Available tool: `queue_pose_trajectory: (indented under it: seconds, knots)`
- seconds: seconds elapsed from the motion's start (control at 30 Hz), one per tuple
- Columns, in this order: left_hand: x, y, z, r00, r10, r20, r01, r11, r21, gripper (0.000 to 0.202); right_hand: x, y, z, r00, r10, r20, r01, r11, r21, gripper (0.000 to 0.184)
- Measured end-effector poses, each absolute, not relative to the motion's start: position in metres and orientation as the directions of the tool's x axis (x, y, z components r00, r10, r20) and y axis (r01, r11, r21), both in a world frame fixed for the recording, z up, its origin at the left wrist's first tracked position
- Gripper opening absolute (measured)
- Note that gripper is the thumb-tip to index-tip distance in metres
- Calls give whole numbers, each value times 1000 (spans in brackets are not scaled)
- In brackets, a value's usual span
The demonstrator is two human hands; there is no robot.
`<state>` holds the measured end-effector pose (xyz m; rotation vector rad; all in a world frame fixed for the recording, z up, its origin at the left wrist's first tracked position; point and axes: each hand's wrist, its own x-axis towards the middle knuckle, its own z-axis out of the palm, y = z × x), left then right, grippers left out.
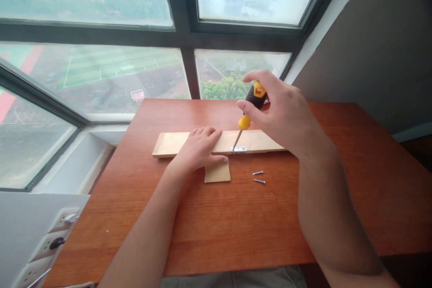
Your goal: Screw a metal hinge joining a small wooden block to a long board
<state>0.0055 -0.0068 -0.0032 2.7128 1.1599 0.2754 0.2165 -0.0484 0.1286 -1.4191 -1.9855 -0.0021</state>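
A long pale wooden board point(170, 141) lies across the tabletop. My left hand point(202, 146) grips it, fingers over the top and thumb at the near edge. In my right hand point(283, 108) is a screwdriver point(255, 95) with a black and yellow handle, held tilted. Its shaft leans down to the left, and the tip meets the left end of a small silver metal plate point(240, 149) at the board's near edge. Whether a screw sits under the tip is too small to tell. My right hand and forearm cover part of the board's right side.
Two loose screws point(258, 177) lie on the reddish-brown table point(236, 229) in front of the board. A square tan piece point(218, 173) rests partly under my left thumb. Windows point(124, 67) stand behind the table, a grey wall point(378, 54) at right, and power sockets point(47, 245) at lower left.
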Motion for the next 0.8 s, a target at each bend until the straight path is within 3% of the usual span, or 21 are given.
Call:
queue_pose_trajectory:
  seconds: [0.17, 0.4, 0.6, 0.8]
  knots:
    - [6, -7, -2, 688, 720, 91, 686, -686, 244, 79, 219, -54, 132, -329, 828, 454, 654, 547, -523, 50]
    - [5, -7, -3, 692, 716, 92, 683, -690, 239, 81, 211, -46, 126, -119, 810, 575, 845, 386, -369, 32]
    - [5, -7, -4, 684, 723, 95, 688, -682, 248, 67, 211, -52, 133, -259, 806, 532, 718, 530, -452, 42]
    - [5, -6, -4, 679, 728, 93, 690, -676, 256, 63, 212, -48, 130, -156, 789, 594, 821, 438, -367, 30]
